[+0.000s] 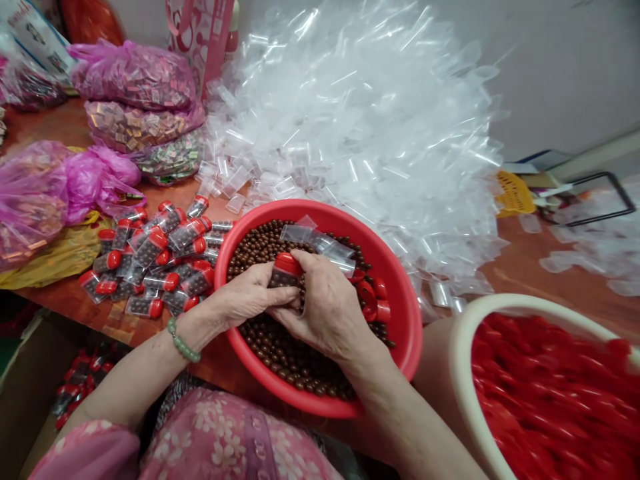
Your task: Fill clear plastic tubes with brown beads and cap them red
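Note:
Over a red basin (pixel 410 313) of brown chocolate balls (pixel 300 370), my two hands come together on one small clear container with a red cap (pixel 288 262). The cap points up, and dark balls show below it. My left hand (pixel 255 287) grips its left side, with the thumb across the front. My right hand (pixel 327 300) closes round it from the right and hides part of its body. Clear plastic containers (pixel 320 243) lie on the balls behind my hands. Several loose red caps (pixel 370 297) rest at the basin's right side.
Filled red-capped containers (pixel 165 250) are heaped left of the basin. A huge pile of clear containers (pixel 360 120) rises behind. A cream tub (pixel 463 353) of red caps (pixel 550 393) stands at right. Pink bags (pixel 137 73) sit back left; an open box (pixel 30 393) is below left.

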Tool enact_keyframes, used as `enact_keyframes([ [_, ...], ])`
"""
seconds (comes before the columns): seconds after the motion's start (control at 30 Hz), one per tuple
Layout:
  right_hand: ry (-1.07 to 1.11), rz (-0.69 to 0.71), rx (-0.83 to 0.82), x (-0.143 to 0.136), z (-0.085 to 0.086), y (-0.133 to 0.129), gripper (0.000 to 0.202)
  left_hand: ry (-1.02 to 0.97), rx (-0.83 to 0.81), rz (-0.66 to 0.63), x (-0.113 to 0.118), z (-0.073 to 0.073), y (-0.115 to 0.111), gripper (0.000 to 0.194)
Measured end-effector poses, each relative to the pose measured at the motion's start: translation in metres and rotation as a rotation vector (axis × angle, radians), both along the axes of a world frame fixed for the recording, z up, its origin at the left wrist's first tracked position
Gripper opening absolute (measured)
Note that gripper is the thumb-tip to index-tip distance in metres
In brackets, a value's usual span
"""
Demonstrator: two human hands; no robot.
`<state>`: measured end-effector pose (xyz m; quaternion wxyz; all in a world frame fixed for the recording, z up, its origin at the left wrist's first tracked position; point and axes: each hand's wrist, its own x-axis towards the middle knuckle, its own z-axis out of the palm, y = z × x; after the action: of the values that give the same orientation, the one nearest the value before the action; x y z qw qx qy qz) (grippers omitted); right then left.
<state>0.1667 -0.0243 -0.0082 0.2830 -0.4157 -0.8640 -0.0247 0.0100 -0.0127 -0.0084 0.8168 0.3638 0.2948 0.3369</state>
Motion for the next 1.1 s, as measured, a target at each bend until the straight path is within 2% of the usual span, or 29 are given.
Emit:
enact_keyframes([
  [0.4,-0.141,-0.033,0.247,-0.01,0.007,0.002,0.05,-0.103,0.009,-0.01,-0.003,-0.001,0.0,0.038],
  [0.5,-0.108,-0.039,0.209,-0.012,0.006,0.0,0.051,-0.104,0.013,-0.006,-0.005,0.0,0.001,0.037],
  [0.6,-0.062,-0.024,0.101,-0.011,0.006,-0.001,0.057,-0.094,-0.002,-0.003,-0.005,-0.001,0.001,0.039],
  [0.7,-0.098,-0.035,0.056,-0.009,0.007,0.0,0.063,-0.069,-0.004,0.018,-0.003,-0.001,0.0,0.04],
  [0.9,-0.16,-0.018,0.154,-0.01,0.007,0.006,0.052,0.003,0.056,0.059,-0.001,0.001,-0.001,0.038],
  [1.1,-0.184,0.013,0.211,-0.012,0.005,0.012,0.047,-0.026,0.042,0.081,0.0,0.003,0.0,0.039],
])
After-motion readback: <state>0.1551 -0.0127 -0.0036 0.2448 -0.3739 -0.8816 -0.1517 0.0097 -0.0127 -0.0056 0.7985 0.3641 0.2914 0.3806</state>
